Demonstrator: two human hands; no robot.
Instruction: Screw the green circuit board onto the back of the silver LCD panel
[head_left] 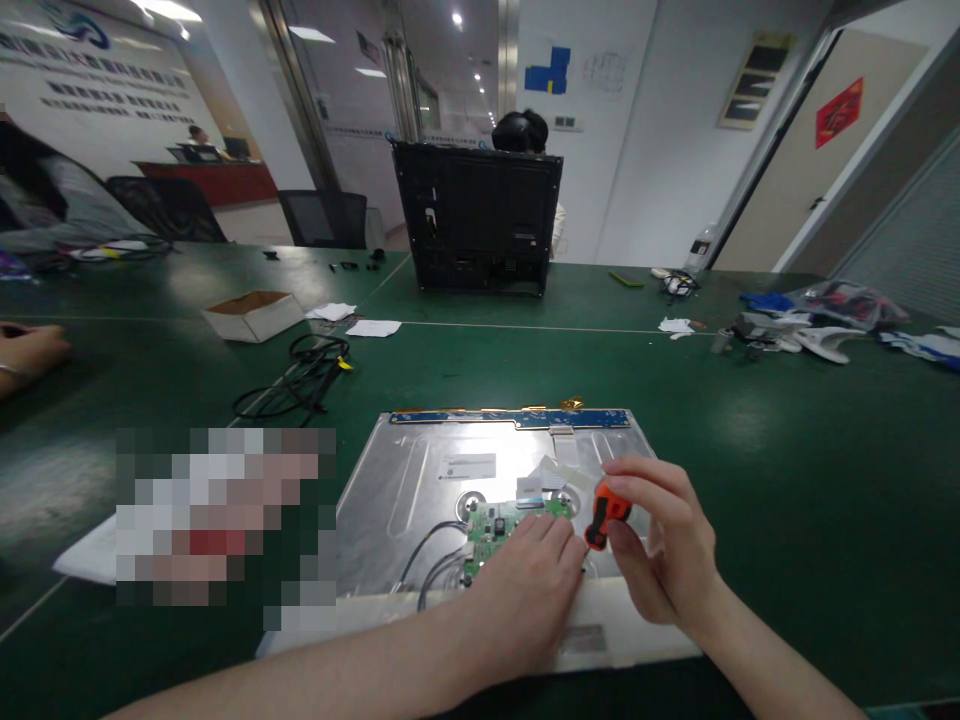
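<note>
A silver monitor back panel [420, 480] lies flat on the green table in front of me. A small green circuit board [499, 522] sits near its lower middle, with grey cables [431, 560] running off to the left. My left hand [525, 590] rests fingers-down on the board's right part, fingers together. My right hand [667, 545] is closed round an orange-handled screwdriver [604, 512], held upright just right of the left fingertips. A blue strip board [510, 418] runs along the panel's far edge.
A black monitor housing [476, 215] stands upright across the table with a person behind it. A cardboard box [253, 314], black cables [300, 380] and paper scraps lie at left. Another person's hand [26, 352] rests at far left. Clutter sits at far right [817, 320].
</note>
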